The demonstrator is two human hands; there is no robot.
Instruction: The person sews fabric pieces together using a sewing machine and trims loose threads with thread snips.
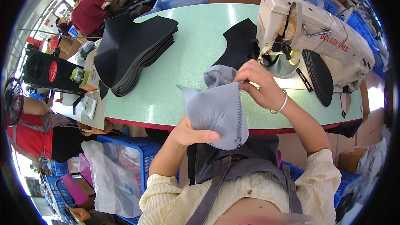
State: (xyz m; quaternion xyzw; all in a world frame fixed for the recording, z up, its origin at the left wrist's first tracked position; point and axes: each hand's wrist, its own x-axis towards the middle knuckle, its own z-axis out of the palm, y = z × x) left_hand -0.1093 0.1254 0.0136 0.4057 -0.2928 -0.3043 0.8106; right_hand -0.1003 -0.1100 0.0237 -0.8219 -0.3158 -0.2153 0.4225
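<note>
the grey cloth (216, 111) is held up over the near edge of the table (200, 23). the left hand (186, 133) grips it, thumb in front, other fingers hidden behind; the right hand (261, 84) pinches its stitched side. beyond, a black piece (239, 43) lies partly hidden by the sewing machine (321, 37), whose needle is hard to make out. a black stack (133, 50) sits left.

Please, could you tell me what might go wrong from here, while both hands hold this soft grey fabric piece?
1. The right hand appears close to the white metal sewing machine, so it might bump it.
2. The soft grey fabric piece with dark zigzag stitching, pinched between right hand and left hand, could stretch if pulled.
3. The layered stack of flat black pieces has uneven edges; a knock might make it slide.
</note>
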